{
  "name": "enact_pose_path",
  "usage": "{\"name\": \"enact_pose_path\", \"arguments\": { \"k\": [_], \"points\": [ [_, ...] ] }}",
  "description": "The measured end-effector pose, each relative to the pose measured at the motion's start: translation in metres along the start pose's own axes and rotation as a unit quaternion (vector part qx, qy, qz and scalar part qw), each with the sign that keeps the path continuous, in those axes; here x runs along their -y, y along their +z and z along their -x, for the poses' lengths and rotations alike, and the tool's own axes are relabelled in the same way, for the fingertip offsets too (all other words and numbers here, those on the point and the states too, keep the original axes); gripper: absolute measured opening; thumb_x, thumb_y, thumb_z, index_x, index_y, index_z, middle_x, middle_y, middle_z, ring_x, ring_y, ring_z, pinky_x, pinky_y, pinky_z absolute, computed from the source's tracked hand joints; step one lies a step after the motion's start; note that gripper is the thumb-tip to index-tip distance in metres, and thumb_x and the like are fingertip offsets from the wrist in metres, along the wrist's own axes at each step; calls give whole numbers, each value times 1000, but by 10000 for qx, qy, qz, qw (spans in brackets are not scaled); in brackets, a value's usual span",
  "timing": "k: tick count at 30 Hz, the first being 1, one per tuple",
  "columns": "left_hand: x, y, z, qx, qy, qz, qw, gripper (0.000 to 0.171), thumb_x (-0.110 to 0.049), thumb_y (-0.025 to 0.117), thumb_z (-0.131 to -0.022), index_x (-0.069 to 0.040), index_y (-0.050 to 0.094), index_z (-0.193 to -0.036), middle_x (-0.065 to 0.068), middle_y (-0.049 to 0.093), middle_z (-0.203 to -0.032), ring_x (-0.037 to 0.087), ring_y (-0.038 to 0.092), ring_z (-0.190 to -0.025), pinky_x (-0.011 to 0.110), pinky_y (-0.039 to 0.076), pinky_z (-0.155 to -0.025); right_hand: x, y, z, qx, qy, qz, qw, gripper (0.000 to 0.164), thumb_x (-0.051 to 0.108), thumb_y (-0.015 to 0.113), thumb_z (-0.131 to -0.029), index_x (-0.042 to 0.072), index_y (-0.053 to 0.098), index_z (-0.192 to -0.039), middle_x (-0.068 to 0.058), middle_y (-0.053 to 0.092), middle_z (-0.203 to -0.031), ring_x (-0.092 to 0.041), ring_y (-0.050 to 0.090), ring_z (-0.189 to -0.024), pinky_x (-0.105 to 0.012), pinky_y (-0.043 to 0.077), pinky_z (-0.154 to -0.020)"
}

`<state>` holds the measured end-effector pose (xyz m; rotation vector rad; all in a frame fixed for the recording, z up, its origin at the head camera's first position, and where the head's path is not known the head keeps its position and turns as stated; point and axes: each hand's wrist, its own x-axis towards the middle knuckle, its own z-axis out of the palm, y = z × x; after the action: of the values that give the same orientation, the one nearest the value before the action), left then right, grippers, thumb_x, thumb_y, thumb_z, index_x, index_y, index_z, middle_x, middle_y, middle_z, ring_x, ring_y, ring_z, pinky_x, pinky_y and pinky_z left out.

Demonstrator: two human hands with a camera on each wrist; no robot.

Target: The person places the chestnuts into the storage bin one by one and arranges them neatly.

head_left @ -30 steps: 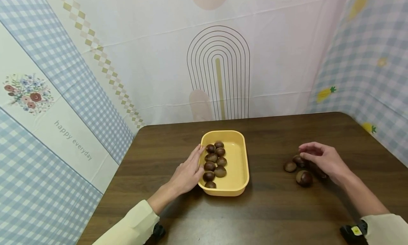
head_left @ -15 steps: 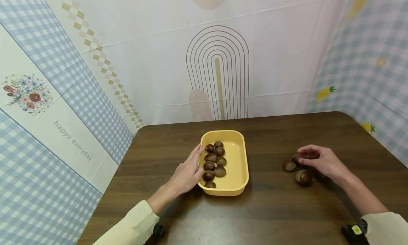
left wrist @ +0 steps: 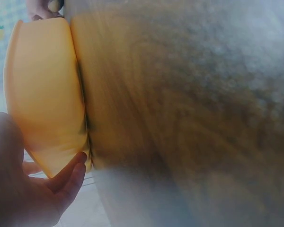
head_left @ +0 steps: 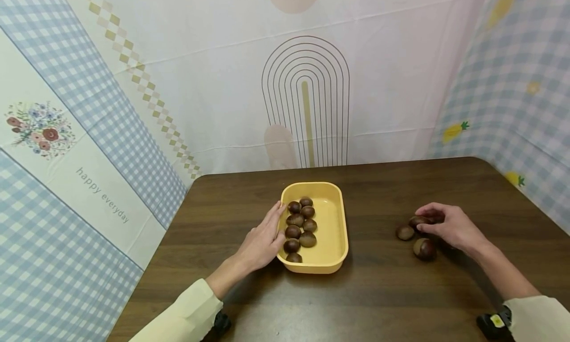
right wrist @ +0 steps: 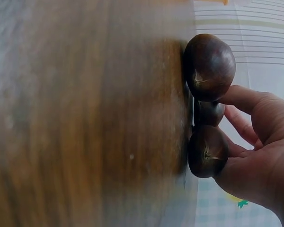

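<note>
In the head view a yellow tray [head_left: 334, 223] holds several brown chestnuts [head_left: 308, 239] along its left side. My left hand [head_left: 262, 240] rests against the tray's left rim with straight fingers; in the left wrist view the fingers [left wrist: 75, 175] touch its outer wall. At the right, my right hand [head_left: 454, 228] pinches a chestnut [head_left: 417, 222] between thumb and fingers near the tabletop. Beside it lie a smaller chestnut [head_left: 405, 232] and a larger one [head_left: 425, 249]. In the right wrist view another chestnut [right wrist: 208, 151] sits close under the palm, mostly hidden from the head view.
A dark wooden table [head_left: 374, 292] carries everything. A white cloth [head_left: 222, 84] with printed arches hangs behind its back edge, and blue checked cloth [head_left: 525, 109] hangs at the right. Bare tabletop lies between the tray and the loose chestnuts.
My right hand has shifted slightly left and lower, and its fingers and thumb have closed around a chestnut. My left hand and the tray have stayed in place.
</note>
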<state>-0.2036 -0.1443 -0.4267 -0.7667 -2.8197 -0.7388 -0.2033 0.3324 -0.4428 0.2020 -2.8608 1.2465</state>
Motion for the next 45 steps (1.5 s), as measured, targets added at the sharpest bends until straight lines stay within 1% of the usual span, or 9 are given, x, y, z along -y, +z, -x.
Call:
{"name": "enact_pose_path", "arguments": {
  "k": [4, 7, 12, 20, 26, 28, 30, 35, 45],
  "points": [
    [0, 0, -1, -23, -14, -12, 10000, 64, -14, 51, -104, -4, 34, -165, 13, 27, -174, 35, 59, -135, 59, 53, -97, -1, -2, -1, -83, -7, -66, 9999, 35, 13, 79, -96, -4, 68, -125, -20, 72, -118, -7, 63, -97, -19, 50, -75],
    [0, -1, -1, -8, -37, -3, 10000, 64, -14, 51, -104, -4, 34, -165, 13, 26, -174, 35, 57, -137, 59, 52, -99, 0, -3, -2, -127, -14, -101, 9999, 36, 12, 78, -97, -5, 68, -126, -20, 72, -118, -1, 61, -94, -20, 50, -74],
    [0, -1, 0, 16, -66, 7, 10000, 64, -15, 50, -104, -4, 34, -165, 13, 26, -174, 35, 56, -137, 59, 52, -100, 1, -5, -3, -150, -24, -101, 9998, 36, 13, 79, -97, -4, 68, -126, -20, 72, -118, 1, 60, -93, -21, 50, -72],
    [2, 1, -1, 12, -97, -60, 9999, 64, -14, 50, -105, -5, 34, -165, 12, 26, -174, 34, 56, -137, 60, 52, -100, 10, -10, -4, -57, -15, -33, 10000, 35, 16, 76, -99, -2, 67, -128, -20, 71, -121, -9, 62, -98, -23, 52, -75],
    [2, 1, -1, 70, -116, -36, 9999, 64, -15, 50, -105, -6, 32, -166, 12, 25, -175, 33, 55, -139, 60, 51, -101, 18, -12, -7, -13, -100, -90, 9999, 36, 18, 76, -100, -1, 67, -129, -20, 70, -123, -5, 62, -98, -22, 54, -77],
    [1, 1, -1, 82, -113, -31, 9999, 64, -15, 50, -105, -6, 32, -166, 12, 24, -175, 33, 54, -139, 60, 51, -101, 20, -12, -8, -7, -110, -96, 9999, 36, 19, 76, -100, 0, 67, -129, -19, 71, -123, -5, 63, -99, -22, 53, -77],
    [1, 1, -1, 87, -102, -34, 9999, 64, -15, 50, -105, -6, 32, -166, 12, 24, -175, 33, 54, -140, 61, 51, -101, 23, -12, -9, -9, -124, -82, 9999, 37, 20, 76, -100, 0, 67, -130, -19, 71, -123, -9, 64, -101, -21, 53, -78],
    [1, 1, -2, 89, -113, -56, 9999, 64, -15, 50, -105, -6, 32, -167, 12, 24, -175, 33, 53, -141, 61, 50, -102, 33, -11, -12, -22, -222, 18, 9997, 36, 22, 76, -100, 2, 68, -129, -18, 72, -123, -25, 66, -107, -22, 53, -78],
    [1, 2, -2, 53, -126, -39, 9999, 64, -16, 49, -105, -6, 32, -166, 10, 24, -175, 34, 54, -140, 62, 50, -101, 56, -5, -19, -10, -488, 12, 9988, 36, 24, 76, -100, 3, 69, -129, -17, 72, -122, -34, 67, -111, -24, 53, -79]
  ]
}}
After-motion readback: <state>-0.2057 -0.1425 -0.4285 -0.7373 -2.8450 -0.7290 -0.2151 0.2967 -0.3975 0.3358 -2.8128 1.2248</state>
